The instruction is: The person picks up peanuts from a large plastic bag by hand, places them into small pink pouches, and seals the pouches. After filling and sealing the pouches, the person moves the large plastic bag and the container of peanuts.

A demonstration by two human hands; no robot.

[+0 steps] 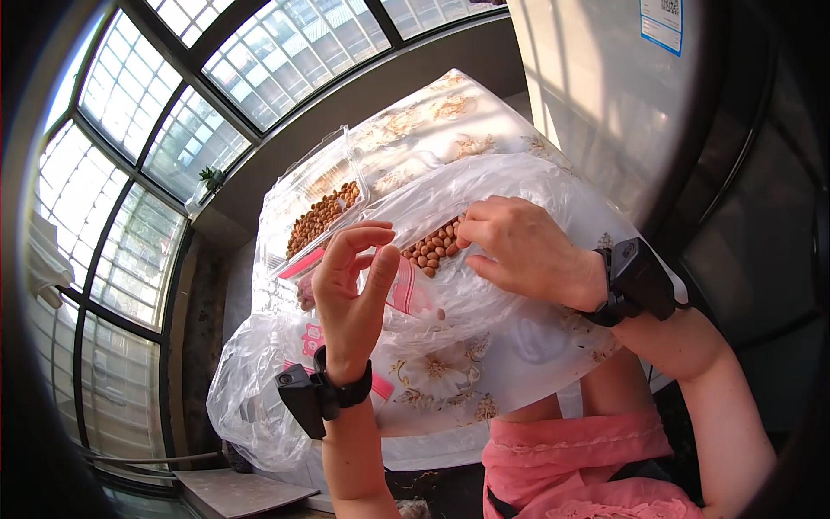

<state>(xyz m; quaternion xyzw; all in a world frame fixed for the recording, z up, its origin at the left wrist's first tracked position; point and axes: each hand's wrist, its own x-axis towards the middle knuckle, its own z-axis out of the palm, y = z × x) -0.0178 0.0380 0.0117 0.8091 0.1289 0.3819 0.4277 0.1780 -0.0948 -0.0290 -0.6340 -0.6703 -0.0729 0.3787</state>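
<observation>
My left hand (350, 290) is raised over the near left of the table, its thumb and fingers curled round the edge of a small clear zip bag with pink print (405, 290). Part of that bag is hidden behind the hand. My right hand (523, 251) bends its fingers down at the edge of a pile of reddish-brown nuts (428, 253); whatever lies between its fingertips is hidden. These nuts lie on a large crumpled clear plastic bag (510, 177). One loose nut (441, 314) sits nearer to me.
A clear plastic box (354, 156) at the far left holds smaller brown nuts (322, 216). More pink-printed bags (313, 339) and crumpled plastic (251, 389) lie at the left edge. The table has a flowered cloth (432, 376). A white appliance (588, 95) stands right of it.
</observation>
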